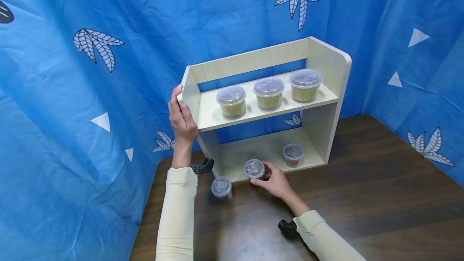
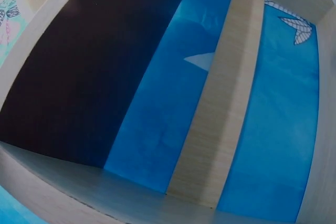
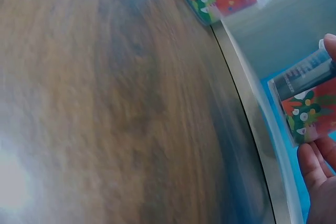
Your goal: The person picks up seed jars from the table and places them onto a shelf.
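Note:
My right hand (image 1: 277, 182) pinches a small clear lidded tub (image 1: 254, 169) between thumb and fingers, at the front edge of the lower shelf. In the right wrist view this tub (image 3: 310, 100) shows a red label with flowers, and some fingers (image 3: 312, 169) are at its base. A similar tub (image 1: 221, 187) stands on the table, by the shelf's lower left corner. My left hand (image 1: 183, 122) holds the left side panel of the pale wooden shelf unit (image 1: 324, 67), high up at its front edge. No left fingers show in the left wrist view.
On the upper shelf stand three larger lidded tubs with yellowish contents: left tub (image 1: 233, 104), middle tub (image 1: 269, 96) and right tub (image 1: 305, 88). Another small tub (image 1: 293, 155) is on the lower shelf, towards the right. A blue curtain (image 1: 145, 19) hangs behind the dark wooden table (image 1: 380, 180).

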### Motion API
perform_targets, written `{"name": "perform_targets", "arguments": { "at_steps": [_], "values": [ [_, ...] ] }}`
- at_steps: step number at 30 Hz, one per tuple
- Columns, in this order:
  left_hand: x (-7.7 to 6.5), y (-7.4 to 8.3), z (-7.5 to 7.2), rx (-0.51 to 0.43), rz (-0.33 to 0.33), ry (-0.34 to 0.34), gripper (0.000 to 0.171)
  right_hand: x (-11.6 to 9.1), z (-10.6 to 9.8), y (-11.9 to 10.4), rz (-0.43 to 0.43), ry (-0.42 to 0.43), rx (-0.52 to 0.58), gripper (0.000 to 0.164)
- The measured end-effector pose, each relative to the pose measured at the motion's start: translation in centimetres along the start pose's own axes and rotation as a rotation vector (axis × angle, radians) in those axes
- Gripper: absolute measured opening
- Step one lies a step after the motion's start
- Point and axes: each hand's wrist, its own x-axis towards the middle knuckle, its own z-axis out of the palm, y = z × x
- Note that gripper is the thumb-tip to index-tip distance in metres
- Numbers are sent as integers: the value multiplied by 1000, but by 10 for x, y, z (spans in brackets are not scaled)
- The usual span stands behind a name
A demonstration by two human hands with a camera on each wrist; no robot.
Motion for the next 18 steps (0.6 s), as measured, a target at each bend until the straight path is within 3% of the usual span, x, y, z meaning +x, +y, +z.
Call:
{"name": "perform_targets", "arguments": {
  "at_steps": [18],
  "values": [
    [0, 2, 0, 6, -7, -5, 48, 10, -15, 10, 38, 71, -27, 75]
  ]
}}
